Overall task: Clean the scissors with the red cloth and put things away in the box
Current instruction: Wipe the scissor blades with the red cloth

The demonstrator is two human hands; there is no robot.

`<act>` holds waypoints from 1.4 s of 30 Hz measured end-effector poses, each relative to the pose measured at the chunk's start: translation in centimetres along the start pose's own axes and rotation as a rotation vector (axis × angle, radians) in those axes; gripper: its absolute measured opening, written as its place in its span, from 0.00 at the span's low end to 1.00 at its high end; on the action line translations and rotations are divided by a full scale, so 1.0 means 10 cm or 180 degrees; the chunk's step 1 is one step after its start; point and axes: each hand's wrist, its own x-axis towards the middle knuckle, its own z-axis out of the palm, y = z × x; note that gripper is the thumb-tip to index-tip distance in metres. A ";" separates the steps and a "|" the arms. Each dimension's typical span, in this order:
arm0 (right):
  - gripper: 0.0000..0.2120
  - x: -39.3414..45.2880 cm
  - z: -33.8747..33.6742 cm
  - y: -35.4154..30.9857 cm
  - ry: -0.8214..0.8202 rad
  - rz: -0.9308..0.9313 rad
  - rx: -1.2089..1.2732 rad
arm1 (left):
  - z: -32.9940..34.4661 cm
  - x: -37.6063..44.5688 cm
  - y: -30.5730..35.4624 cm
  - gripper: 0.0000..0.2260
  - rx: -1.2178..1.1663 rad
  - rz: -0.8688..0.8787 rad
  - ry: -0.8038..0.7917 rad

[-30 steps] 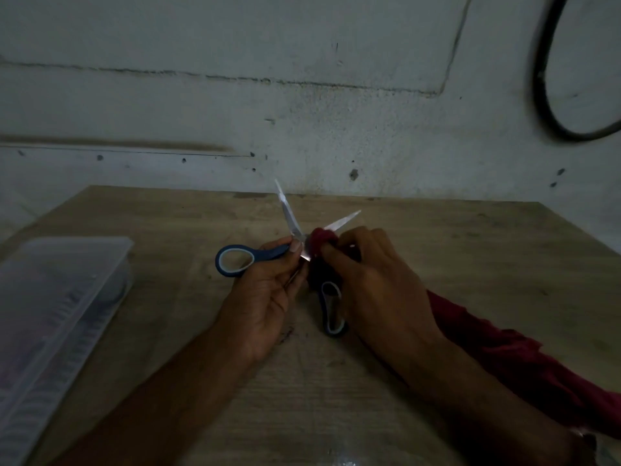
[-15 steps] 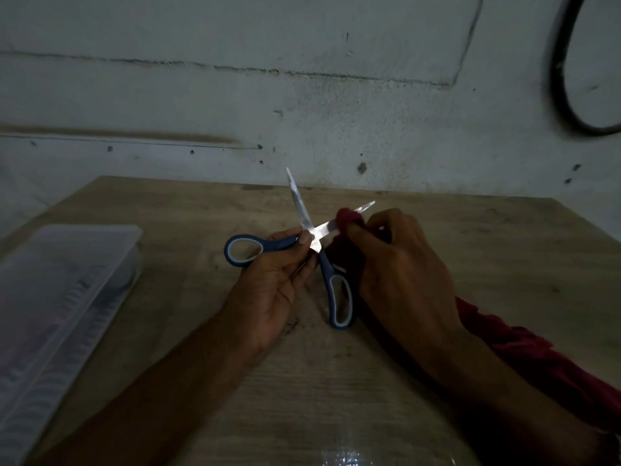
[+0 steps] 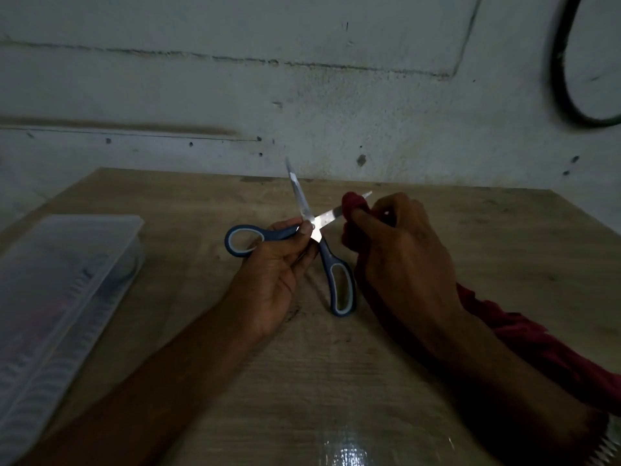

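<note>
Hands | left hand [image 3: 272,274] grips opened scissors [image 3: 316,230] near pivot | right hand [image 3: 400,260] pinches red cloth [image 3: 354,205] round blade

No readable text anywhere in view.
The blue-handled steel scissors [image 3: 316,237], the clear plastic lidded box [image 3: 64,277], the red cloth [image 3: 524,334] and the pale plastered wall [image 3: 235,95] carry no legible lettering, labels, brands or numbers.

Blue-handled scissors [image 3: 319,243] spread open; red cloth [image 3: 353,205] wrapping right blade; translucent box [image 3: 60,280] left.
</note>
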 end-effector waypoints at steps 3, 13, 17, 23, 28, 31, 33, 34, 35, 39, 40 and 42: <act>0.35 -0.06 0.07 -0.13 -0.0318 -0.0184 0.0123 | -0.02 0.00 0.00 0.07 -0.0066 -0.0013 -0.0054; 0.23 0.04 -0.05 0.10 -0.0119 0.0010 0.0121 | -0.04 0.03 -0.01 0.07 -0.0083 -0.0032 -0.0031; 0.26 -0.05 0.05 -0.08 -0.0505 -0.0421 0.0307 | -0.03 0.01 0.01 0.08 -0.0076 -0.0035 -0.0079; 0.30 0.02 -0.01 0.05 -0.0290 -0.0115 0.0127 | 0.00 0.01 0.02 0.08 -0.0007 0.0053 0.0004; 0.34 -0.04 0.03 -0.07 -0.0619 -0.0315 0.0268 | -0.01 0.01 0.00 0.07 0.0078 0.0126 0.0020; 0.33 -0.03 0.01 -0.06 -0.0642 -0.0379 0.0257 | -0.01 0.02 0.01 0.07 0.0082 0.0133 0.0046; 0.28 0.02 -0.03 0.01 -0.0338 -0.0155 0.0223 | 0.01 0.01 0.01 0.08 0.0064 0.0106 0.0019; 0.26 0.03 -0.04 0.03 -0.0213 -0.0046 0.0218 | 0.01 0.00 0.00 0.08 0.0053 0.0095 -0.0011; 0.25 0.03 -0.04 0.02 -0.0145 0.0002 0.0207 | 0.01 0.00 -0.01 0.08 0.0040 0.0093 -0.0037; 0.27 -0.08 0.02 -0.18 -0.0200 -0.0383 0.0210 | -0.03 0.01 -0.01 0.08 -0.0063 0.0094 -0.0106; 0.28 -0.09 0.03 -0.21 -0.0251 -0.0480 0.0222 | -0.04 0.02 -0.01 0.09 -0.0090 0.0098 -0.0108; 0.30 -0.07 0.01 -0.18 -0.0288 -0.0491 0.0179 | -0.03 0.02 0.00 0.09 -0.0112 0.0090 -0.0090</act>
